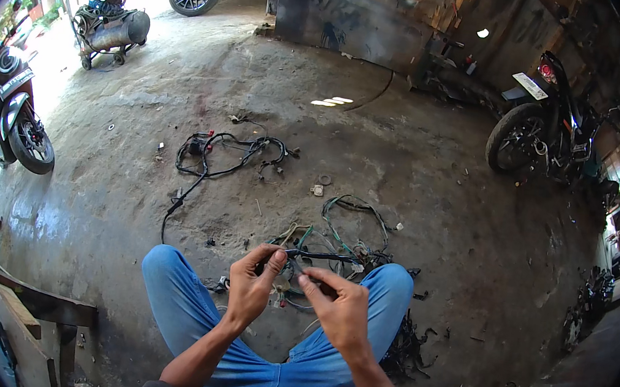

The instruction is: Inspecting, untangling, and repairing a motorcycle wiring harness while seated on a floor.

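Note:
Between my knees, a black-wrapped wiring harness [324,256] stretches across, with loose green and pale wires around it. My left hand [254,280] is closed, thumb and fingers pinching the harness at its left end. Close beside it, my right hand [341,308] is closed too, its thumb and forefinger pinched on a small, thin dark strip or wire end that I cannot make out. A looped bundle of wires [358,203] rests on the floor just beyond my right knee. More wires and connectors lie below the hands, partly hidden by them.
Another black wiring harness [209,170] lies on the concrete ahead to the left. A scooter [17,114] and an air compressor [114,30] stand far left, a motorcycle [547,125] far right. A wooden bench [45,301] is at near left; black scraps [411,346] lie beside my right leg.

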A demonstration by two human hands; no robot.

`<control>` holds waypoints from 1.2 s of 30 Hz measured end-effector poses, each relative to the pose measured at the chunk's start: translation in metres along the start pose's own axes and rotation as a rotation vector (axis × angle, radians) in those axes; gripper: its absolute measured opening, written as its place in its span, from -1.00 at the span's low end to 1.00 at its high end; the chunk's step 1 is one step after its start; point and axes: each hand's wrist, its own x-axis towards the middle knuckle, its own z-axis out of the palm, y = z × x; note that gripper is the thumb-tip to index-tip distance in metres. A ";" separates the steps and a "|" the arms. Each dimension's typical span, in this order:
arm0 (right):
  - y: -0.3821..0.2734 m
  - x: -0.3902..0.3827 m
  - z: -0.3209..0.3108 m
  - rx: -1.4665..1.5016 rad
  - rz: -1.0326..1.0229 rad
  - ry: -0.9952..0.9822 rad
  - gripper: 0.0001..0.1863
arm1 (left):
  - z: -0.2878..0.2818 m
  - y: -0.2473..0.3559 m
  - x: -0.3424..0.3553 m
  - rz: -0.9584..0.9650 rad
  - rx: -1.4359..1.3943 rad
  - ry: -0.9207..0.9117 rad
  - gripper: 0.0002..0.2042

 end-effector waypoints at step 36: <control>-0.018 -0.012 -0.052 -0.171 -0.199 0.054 -0.85 | -0.005 0.027 0.033 -0.563 -0.495 -0.588 -0.60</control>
